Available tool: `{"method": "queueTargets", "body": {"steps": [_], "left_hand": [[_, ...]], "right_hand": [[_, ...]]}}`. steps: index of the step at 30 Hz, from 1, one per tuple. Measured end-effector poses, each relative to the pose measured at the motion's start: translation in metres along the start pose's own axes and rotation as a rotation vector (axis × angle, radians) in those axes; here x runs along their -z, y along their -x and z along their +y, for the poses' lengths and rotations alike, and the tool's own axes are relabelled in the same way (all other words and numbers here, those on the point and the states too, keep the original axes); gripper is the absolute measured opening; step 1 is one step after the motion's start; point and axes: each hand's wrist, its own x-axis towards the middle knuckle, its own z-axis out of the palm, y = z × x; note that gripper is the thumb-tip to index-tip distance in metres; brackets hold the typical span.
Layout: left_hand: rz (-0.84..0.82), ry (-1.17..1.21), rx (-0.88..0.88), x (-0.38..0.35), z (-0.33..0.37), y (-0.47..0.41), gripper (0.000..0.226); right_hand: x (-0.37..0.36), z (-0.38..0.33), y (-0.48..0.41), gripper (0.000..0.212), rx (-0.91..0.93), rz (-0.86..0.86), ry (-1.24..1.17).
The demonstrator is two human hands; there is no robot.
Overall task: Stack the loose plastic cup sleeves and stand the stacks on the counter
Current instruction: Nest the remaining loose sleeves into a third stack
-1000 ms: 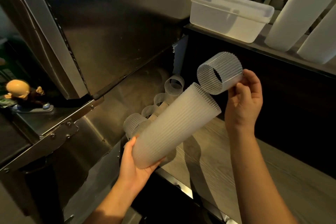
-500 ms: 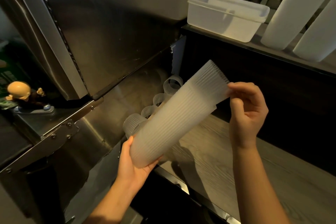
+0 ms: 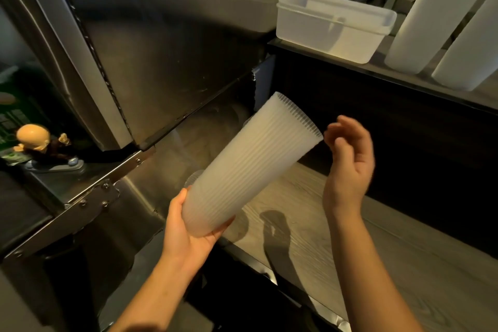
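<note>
I find the left hand (image 3: 188, 234) gripping the narrow end of the sleeve stack (image 3: 253, 167), fingers and thumb curled round it. The stack is held tilted in the air, wide mouth toward 1 o'clock, above the left end of the wooden counter (image 3: 377, 250). The single sleeve the right hand carried a second ago is now seated on the stack's top, flush as far as I can judge. The right hand (image 3: 347, 162) has released it and sits just beside the rim at 3 o'clock, fingers loosely spread, empty, slightly blurred. One loose sleeve (image 3: 192, 179) shows behind the stack at 9 o'clock. My judgement is that this insertion is done, collecting continues, and the stack is not yet stood up.
</note>
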Motion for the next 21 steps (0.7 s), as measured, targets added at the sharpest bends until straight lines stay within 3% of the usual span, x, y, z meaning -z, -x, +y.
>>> {"method": "queueTargets", "body": {"steps": [2, 6, 8, 10, 14, 18, 21], "left_hand": [[-0.021, -0.011, -0.031, -0.002, 0.008, 0.001, 0.030], [-0.051, -0.014, -0.063, -0.006, 0.023, 0.002, 0.031], [-0.056, -0.013, -0.081, -0.006, 0.029, 0.002, 0.031], [-0.053, -0.019, -0.097, -0.005, 0.032, 0.003, 0.031], [-0.046, -0.002, -0.113, -0.004, 0.035, 0.003, 0.028], [-0.029, -0.007, -0.115, -0.004, 0.038, 0.001, 0.026], [-0.028, -0.021, -0.092, -0.001, 0.040, -0.003, 0.028]], "right_hand": [[-0.009, 0.024, 0.007, 0.035, -0.132, -0.103, 0.242], [-0.044, 0.074, 0.036, 0.048, -0.404, -0.718, 0.604], [-0.063, 0.089, 0.052, 0.059, -0.435, -0.859, 0.663], [-0.077, 0.097, 0.061, 0.056, -0.346, -0.914, 0.770], [-0.093, 0.097, 0.069, 0.030, -0.292, -0.799, 0.818], [-0.091, 0.099, 0.065, 0.027, -0.316, -0.575, 0.682], [-0.086, 0.092, 0.055, 0.027, -0.446, -0.364, 0.449]]}}
